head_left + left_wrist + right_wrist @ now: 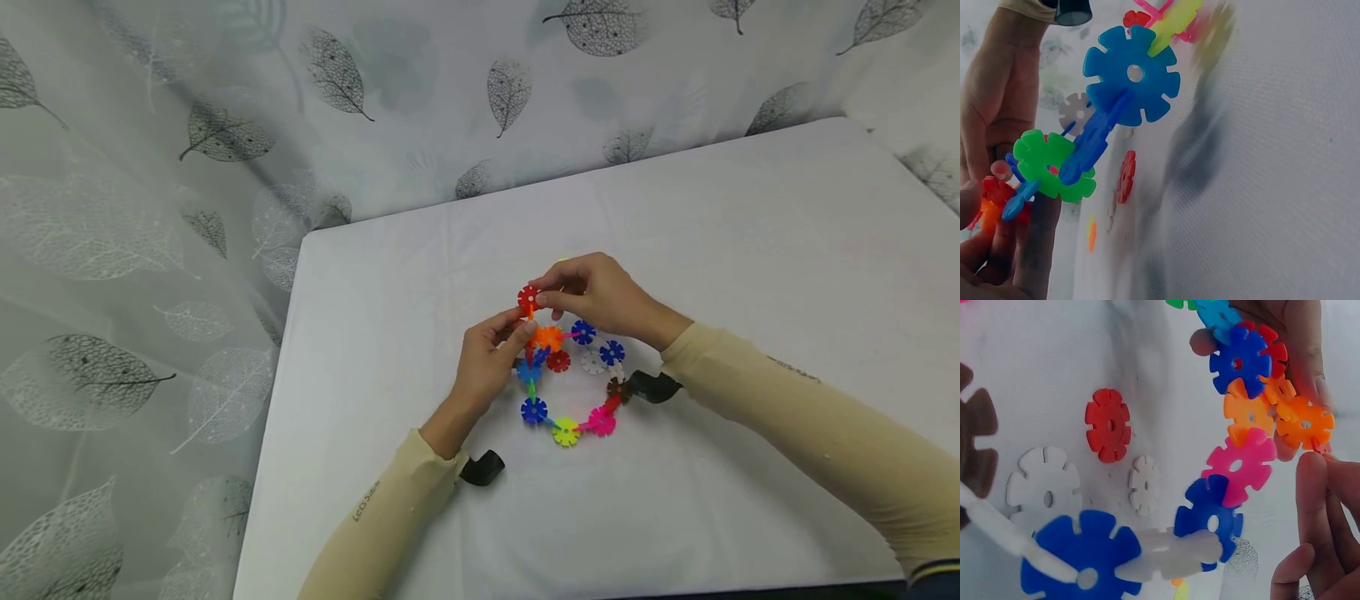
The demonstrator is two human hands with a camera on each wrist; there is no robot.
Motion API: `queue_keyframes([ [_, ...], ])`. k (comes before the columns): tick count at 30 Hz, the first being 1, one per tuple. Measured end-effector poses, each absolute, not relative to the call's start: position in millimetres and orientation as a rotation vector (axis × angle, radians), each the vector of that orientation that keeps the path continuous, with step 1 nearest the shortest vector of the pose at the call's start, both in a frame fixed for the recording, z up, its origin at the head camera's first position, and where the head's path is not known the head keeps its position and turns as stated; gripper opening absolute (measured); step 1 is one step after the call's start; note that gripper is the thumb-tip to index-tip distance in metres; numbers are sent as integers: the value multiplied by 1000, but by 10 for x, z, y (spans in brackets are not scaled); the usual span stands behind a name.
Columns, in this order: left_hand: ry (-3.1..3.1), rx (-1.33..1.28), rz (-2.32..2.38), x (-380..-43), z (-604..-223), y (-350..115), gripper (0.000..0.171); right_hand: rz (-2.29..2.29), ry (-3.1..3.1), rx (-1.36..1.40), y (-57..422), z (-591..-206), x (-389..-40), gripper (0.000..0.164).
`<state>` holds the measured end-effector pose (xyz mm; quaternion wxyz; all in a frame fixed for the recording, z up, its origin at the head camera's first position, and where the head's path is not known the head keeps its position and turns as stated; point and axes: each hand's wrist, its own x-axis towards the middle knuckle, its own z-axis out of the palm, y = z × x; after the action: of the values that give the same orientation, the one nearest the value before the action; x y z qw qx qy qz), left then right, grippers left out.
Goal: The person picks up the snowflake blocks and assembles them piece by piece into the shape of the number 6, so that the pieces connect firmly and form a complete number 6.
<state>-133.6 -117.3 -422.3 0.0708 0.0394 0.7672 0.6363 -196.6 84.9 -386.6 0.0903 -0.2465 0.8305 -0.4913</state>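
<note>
A ring of interlocked plastic snowflake discs, with a yellow disc (566,432) at its near side, hangs between the hands. My left hand (483,358) pinches the ring's upper left part, around the orange discs (1305,423). Just above it, my right hand (600,292) pinches a red snowflake disc (529,297) between thumb and fingertips. That disc meets the orange part, and in the right wrist view fingers mostly hide it. A green disc (1047,165) and blue discs (1132,75) run along the ring near the left hand.
Under the ring, a loose red disc (1108,425) and white discs (1044,481) lie on the white-covered table (375,333). Something yellow (562,260) shows behind the right hand. A leaf-patterned curtain (420,100) hangs behind the table and on the left.
</note>
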Motion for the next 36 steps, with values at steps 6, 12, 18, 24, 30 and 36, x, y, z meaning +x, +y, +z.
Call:
queue_keyframes([
  [6, 2274, 139, 1900, -1339, -4214, -1173, 42, -1443, 2456, -747, 863, -3900, -1960, 22],
  [12, 2275, 125, 1915, -1345, -4210, -1147, 42, -1439, 2485, -814, 856, -3925, -1931, 22],
  [18, 2292, 58, 1919, -1345, -4239, -1140, 42, -1543, 2474, -738, 900, -3909, -1995, 35],
  [24, 2252, -74, 1948, -1350, -4258, -1150, 39, -1771, 2539, -559, 1016, -3907, -2170, 41],
  [30, 2118, -198, 2009, -1363, -4239, -1181, 40, -1931, 2582, -327, 1153, -3900, -2302, 44],
  [36, 2003, -228, 2027, -1391, -4216, -1233, 42, -1994, 2551, -160, 1283, -3958, -2384, 47],
])
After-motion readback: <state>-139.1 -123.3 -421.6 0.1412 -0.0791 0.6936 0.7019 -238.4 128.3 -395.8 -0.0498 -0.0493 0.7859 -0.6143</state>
